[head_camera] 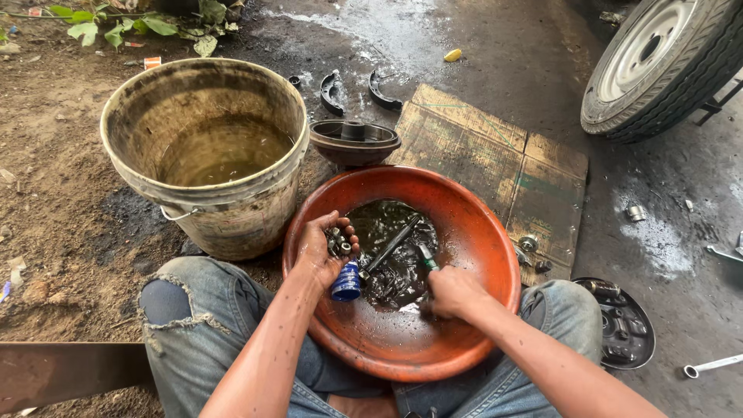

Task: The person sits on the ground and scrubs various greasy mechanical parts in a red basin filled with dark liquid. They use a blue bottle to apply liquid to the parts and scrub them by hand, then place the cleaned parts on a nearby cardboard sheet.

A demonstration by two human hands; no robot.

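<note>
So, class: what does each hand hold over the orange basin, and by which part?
Left hand cups small dark metal parts in its palm; right hand grips a green-handled tool by the handle.

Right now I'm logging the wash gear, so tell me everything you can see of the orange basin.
The orange basin is a round, shallow bowl, plastic by its look, its inner wall smeared with grime. It sits on the ground between the person's knees, its far rim over a cardboard sheet. A pool of dark oily liquid with a metal rod lies at its bottom. The left hand and right hand work inside it.
</note>
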